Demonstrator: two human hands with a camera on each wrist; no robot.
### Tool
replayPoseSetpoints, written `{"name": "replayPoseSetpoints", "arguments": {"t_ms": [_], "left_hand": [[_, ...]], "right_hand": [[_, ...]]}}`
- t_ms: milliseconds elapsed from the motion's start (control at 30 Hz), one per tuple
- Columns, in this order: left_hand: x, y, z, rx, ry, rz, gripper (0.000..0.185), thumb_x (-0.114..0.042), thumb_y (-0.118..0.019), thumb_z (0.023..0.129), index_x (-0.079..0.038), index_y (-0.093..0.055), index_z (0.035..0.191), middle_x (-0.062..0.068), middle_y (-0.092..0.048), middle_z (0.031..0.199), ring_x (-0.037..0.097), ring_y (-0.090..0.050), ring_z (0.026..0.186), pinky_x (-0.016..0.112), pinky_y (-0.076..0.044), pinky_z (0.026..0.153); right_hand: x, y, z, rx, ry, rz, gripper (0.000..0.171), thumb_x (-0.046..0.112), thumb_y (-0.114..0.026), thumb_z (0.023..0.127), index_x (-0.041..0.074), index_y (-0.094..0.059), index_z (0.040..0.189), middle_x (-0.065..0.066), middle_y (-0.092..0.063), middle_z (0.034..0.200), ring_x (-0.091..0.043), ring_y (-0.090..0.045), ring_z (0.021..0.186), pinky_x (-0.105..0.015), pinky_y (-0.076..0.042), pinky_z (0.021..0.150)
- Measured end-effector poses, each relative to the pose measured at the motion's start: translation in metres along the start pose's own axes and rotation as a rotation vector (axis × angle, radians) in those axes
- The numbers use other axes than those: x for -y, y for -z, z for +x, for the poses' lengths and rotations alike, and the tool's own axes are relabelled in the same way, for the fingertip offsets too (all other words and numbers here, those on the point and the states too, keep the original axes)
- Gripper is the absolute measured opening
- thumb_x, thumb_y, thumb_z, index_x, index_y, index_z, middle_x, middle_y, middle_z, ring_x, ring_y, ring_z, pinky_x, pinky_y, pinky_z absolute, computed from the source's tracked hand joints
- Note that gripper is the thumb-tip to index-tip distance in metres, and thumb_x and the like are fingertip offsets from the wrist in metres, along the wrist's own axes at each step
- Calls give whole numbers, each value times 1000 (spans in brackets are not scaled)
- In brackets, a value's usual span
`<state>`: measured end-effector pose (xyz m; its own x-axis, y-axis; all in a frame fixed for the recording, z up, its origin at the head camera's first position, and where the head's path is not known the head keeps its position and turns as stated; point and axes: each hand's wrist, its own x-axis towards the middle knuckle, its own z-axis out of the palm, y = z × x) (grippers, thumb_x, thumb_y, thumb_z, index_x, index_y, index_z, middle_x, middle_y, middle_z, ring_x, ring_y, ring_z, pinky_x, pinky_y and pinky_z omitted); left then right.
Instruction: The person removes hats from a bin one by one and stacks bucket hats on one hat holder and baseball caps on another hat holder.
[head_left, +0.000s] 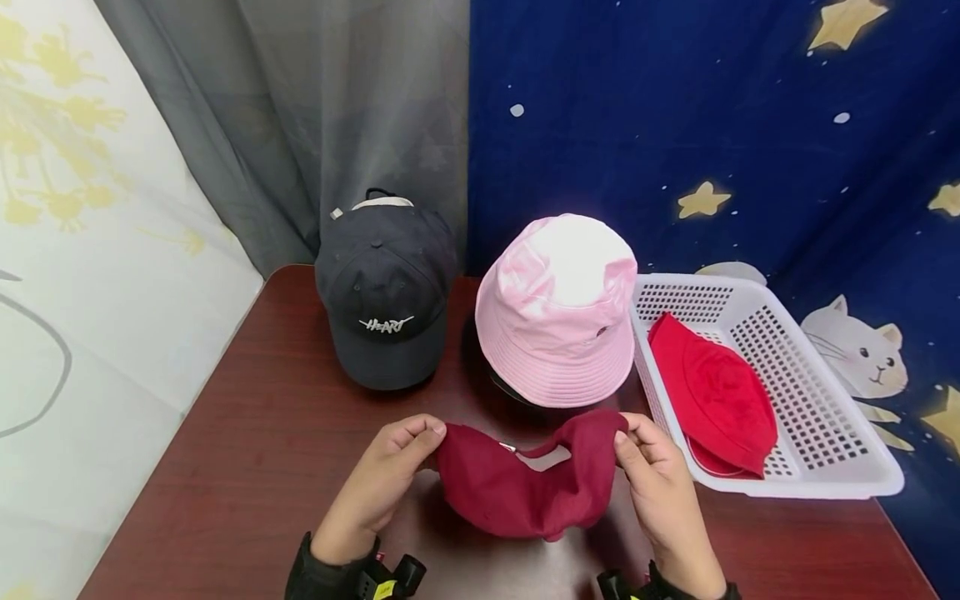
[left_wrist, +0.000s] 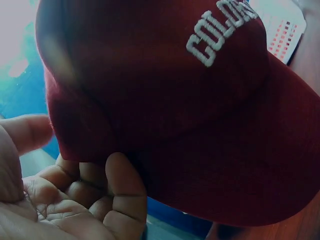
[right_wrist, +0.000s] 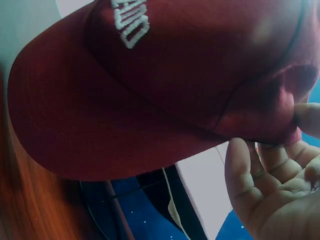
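Holding maroon cap (head_left: pixel 517 487) (both hands pinching).

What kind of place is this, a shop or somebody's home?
Probably a makeshift staged corner, not a shop: a dark red-brown wooden table backed by a grey curtain and a blue star-and-cat printed cloth, with hats set out beside a white perforated plastic basket.

Both of the person's hands are bare, with no gloves or rings showing. The left hand (head_left: pixel 386 475) and the right hand (head_left: pixel 660 479) each end at a black wrist strap. The left wrist strap (head_left: pixel 330 575) carries a black device with a small yellow label and a spot of red. The right wrist strap (head_left: pixel 645 587) is black with a yellow-green edge.
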<state>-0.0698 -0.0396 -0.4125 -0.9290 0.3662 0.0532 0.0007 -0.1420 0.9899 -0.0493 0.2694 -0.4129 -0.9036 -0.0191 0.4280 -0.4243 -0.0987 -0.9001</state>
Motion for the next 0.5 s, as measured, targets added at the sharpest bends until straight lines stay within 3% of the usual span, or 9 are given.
{"name": "replayPoseSetpoints", "arguments": {"t_ms": [267, 400, 500], "left_hand": [[0, 3, -1, 29, 2, 30, 27, -15, -55, 102, 10, -60, 113, 1, -62, 85, 11, -58, 78, 25, -49, 71], [-1, 5, -1, -3, 11, 10, 26, -15, -53, 103, 8, -55, 115, 3, -61, 88, 13, -57, 82, 26, -49, 77], [-3, 8, -1, -30, 13, 7, 23, -16, -54, 103, 5, -56, 111, 2, -60, 86, 14, -57, 83, 28, -48, 80]], "right_hand": [[6, 3, 2, 139, 33, 108, 35, -16, -34, 99, 3, -63, 102, 0, -66, 93, -11, -61, 88, -23, -51, 78], [8, 6, 4, 251, 71, 141, 39, -17, -29, 99, 1, -63, 106, 0, -66, 97, -11, -60, 90, -24, -50, 78], [8, 9, 7, 304, 105, 104, 33, -20, -34, 97, -3, -61, 107, -2, -66, 96, -12, -61, 89, -24, -50, 75]]}}
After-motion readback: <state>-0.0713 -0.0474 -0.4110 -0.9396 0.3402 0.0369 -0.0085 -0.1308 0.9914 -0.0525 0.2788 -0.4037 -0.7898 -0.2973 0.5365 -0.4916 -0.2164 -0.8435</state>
